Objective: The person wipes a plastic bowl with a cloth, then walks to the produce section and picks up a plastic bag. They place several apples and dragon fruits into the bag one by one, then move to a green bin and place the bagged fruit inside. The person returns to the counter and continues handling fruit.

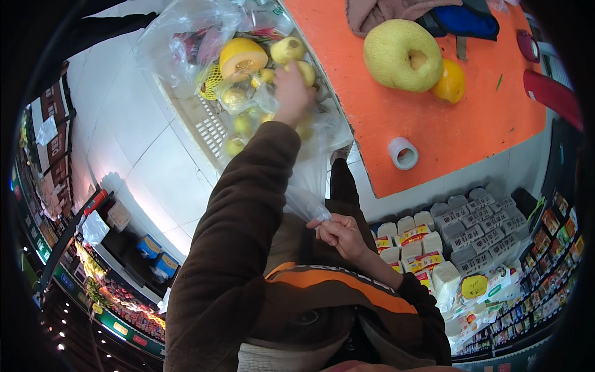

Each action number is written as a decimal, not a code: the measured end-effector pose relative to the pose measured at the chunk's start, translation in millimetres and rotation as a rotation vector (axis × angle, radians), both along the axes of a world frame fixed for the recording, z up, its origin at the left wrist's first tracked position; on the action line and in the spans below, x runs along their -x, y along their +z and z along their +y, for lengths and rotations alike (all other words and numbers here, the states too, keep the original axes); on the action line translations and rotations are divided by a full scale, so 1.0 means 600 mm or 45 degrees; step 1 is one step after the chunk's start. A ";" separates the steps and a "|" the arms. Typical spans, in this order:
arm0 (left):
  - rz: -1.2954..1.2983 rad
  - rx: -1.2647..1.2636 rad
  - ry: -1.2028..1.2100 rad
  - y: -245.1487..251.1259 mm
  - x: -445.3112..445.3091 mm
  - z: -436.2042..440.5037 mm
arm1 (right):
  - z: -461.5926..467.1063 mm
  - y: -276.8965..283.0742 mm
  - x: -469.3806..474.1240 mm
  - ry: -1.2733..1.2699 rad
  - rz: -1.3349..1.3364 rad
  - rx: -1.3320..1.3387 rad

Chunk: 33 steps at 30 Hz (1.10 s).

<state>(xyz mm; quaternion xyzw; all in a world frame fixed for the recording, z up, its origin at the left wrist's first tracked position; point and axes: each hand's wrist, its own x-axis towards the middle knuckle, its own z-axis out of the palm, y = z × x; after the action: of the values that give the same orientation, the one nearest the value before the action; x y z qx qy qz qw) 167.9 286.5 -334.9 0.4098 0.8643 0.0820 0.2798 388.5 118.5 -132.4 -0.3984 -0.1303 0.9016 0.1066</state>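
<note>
My left hand (294, 95) reaches into a white plastic crate (183, 114) and touches a round yellow fruit (306, 72). It is blurred, and its fingertips are partly hidden, so its grip is unclear. Down by my lap, my right hand (341, 235) pinches the gathered end of a clear plastic bag (309, 186), which stretches up toward the crate. Another yellow fruit (287, 49) lies beyond my left hand. Beside it sits a cut orange-yellow squash (241, 58). Several smaller yellow-green fruits, some in clear bags, lie nearer to me.
Right of the crate is an orange tabletop (474, 125) with a large pomelo (402, 56), an orange fruit (451, 83) and a tape roll (403, 153). Stacked packaged goods (469, 223) stand below it at right. A lit produce display (125, 302) is at lower left.
</note>
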 end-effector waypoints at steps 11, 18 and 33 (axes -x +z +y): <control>-1.207 -0.613 0.368 0.156 0.097 -0.084 | 0.033 -0.009 0.023 -0.114 0.042 0.023; -0.606 -0.748 -0.198 0.386 0.063 -0.184 | 0.101 -0.007 0.090 -0.326 0.304 0.140; -1.719 -0.611 0.469 0.454 0.014 -0.293 | 0.090 0.022 0.095 -0.143 0.577 0.149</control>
<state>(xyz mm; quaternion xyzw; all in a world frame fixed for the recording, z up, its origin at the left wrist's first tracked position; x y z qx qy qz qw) 159.5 110.5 -62.3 0.1685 0.5171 0.5487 0.6350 331.7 172.4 -119.5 -0.1982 -0.0281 0.9666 0.1598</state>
